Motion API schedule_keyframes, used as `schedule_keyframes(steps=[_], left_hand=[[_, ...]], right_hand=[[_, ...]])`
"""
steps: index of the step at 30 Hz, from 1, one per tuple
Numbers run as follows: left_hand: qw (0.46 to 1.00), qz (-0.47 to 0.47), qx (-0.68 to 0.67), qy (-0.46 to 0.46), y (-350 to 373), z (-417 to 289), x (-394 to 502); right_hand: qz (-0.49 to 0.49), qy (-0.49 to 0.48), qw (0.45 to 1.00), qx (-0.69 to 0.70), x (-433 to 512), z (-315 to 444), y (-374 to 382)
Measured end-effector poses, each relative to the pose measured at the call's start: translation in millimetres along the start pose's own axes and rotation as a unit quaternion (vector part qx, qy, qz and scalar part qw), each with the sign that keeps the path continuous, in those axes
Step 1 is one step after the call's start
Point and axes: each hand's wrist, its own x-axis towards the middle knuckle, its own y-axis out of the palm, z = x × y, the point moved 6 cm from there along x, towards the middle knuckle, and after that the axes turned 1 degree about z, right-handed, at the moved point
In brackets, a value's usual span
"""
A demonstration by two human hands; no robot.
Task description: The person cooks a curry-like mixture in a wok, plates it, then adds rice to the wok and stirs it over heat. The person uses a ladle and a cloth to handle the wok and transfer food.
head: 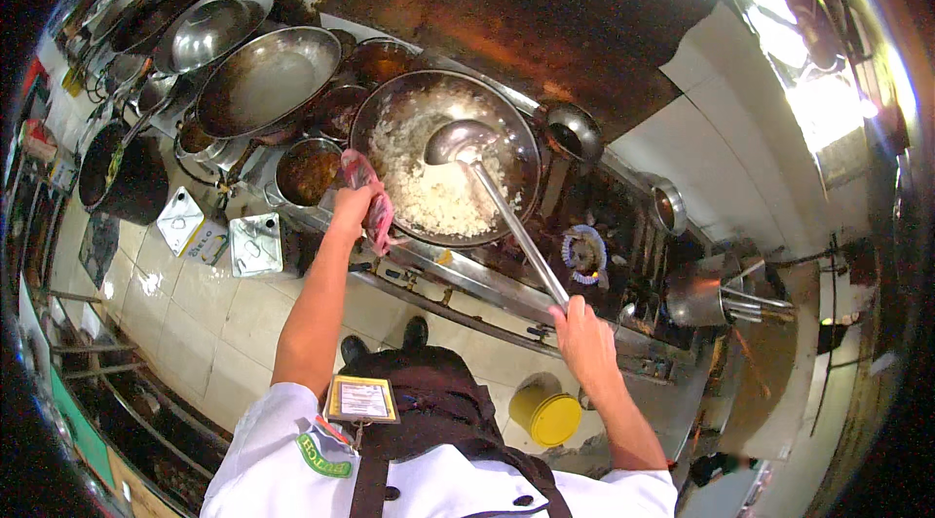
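A large metal wok (527,204) sits on the stove before me, with white cooked rice (453,208) heaped towards its near side. My right hand (584,335) grips the long handle of a steel ladle (515,222). The ladle's bowl (460,142) lies in the wok against the rice, tilted with its rounded underside partly up. At the wok's left rim, my left hand (356,210) holds a folded pink cloth (378,215). The cloth is pressed to the rim, and the part of the rim beneath it is hidden.
A lit gas burner (584,255) shows blue flame right of the wok. Left stand a pot of brown liquid (310,171) and a wide pan (270,83). Square tins (256,244) and a yellow-lidded bucket (555,419) stand on the floor. A steel container (697,299) holds utensils at right.
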Motion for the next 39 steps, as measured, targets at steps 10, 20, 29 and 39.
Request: schedule_keyframes(steps=[10,20,29,39], left_hand=[[0.992,0.041,-0.113,-0.041,46.4,39.5,-29.3],[0.999,-0.039,-0.023,0.026,47.2,39.5,-41.2],[0.998,-0.057,-0.007,0.033,41.8,36.8,-55.4],[0.996,-0.079,-0.002,0.03,55.8,47.1,-54.5]], right_hand=[[0.12,0.125,0.939,0.298,66.3,119.9,73.5],[0.127,0.052,0.984,0.11,-23.2,104.0,66.1],[0.163,0.104,0.976,0.1,-13.7,40.7,24.3],[0.164,0.105,0.933,0.303,71.1,85.0,93.9]])
